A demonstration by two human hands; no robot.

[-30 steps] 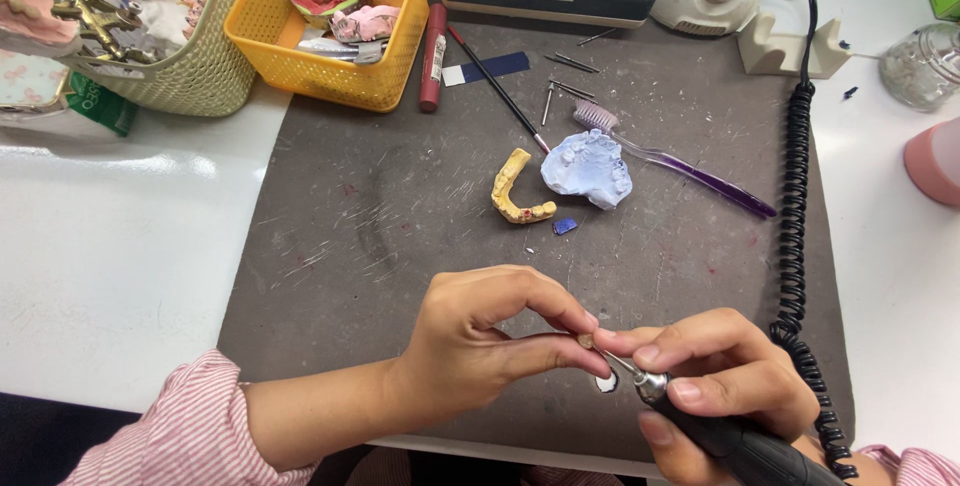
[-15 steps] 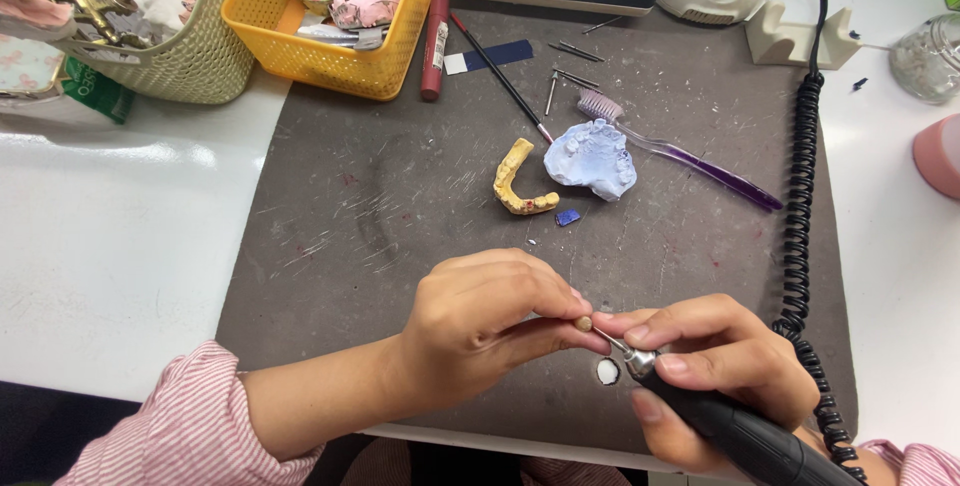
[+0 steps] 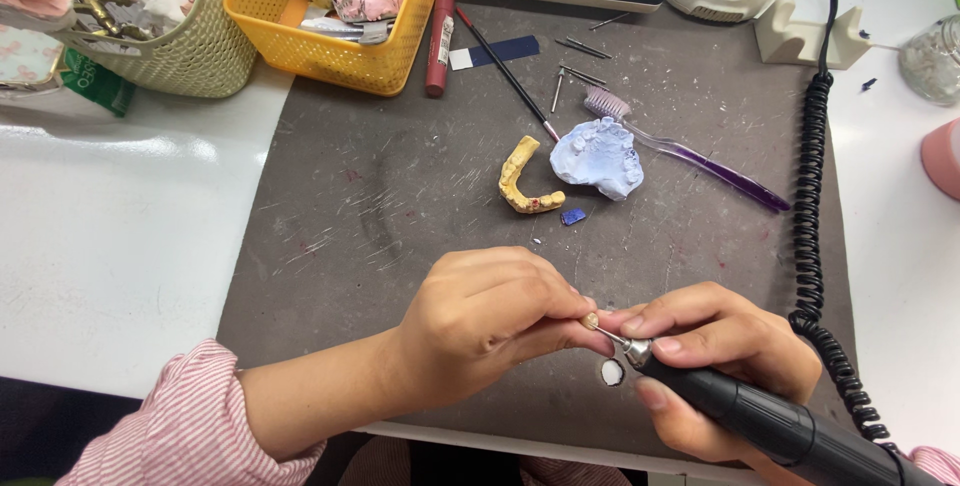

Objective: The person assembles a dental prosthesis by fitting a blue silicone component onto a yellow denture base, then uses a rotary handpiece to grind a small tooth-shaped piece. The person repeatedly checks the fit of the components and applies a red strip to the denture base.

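Observation:
My left hand [image 3: 490, 321] is pinched shut, thumb against forefinger, on a small tan piece [image 3: 591, 321] at its fingertips. My right hand [image 3: 725, 346] grips a black rotary handpiece [image 3: 770, 421]. The tool's thin metal shaft reaches up to the tan piece and touches it. A small white chip [image 3: 612, 373] lies on the grey mat [image 3: 400, 196] just under the tool's head. Both hands hover low over the mat's near edge, fingertips almost touching.
A yellow jaw cast [image 3: 525, 183], a pale blue cast [image 3: 600, 158], a purple toothbrush [image 3: 700, 156] and a tiny blue chip [image 3: 572, 216] lie mid-mat. A coiled black cable [image 3: 815, 246] runs along the right. A yellow basket [image 3: 330, 21], a green basket [image 3: 170, 41], a red pen [image 3: 438, 41] and loose burs [image 3: 575, 71] sit behind.
The tool tip has risen from beside the white chip to my left fingertips. The view has shifted slightly; both hands stay in nearly the same place.

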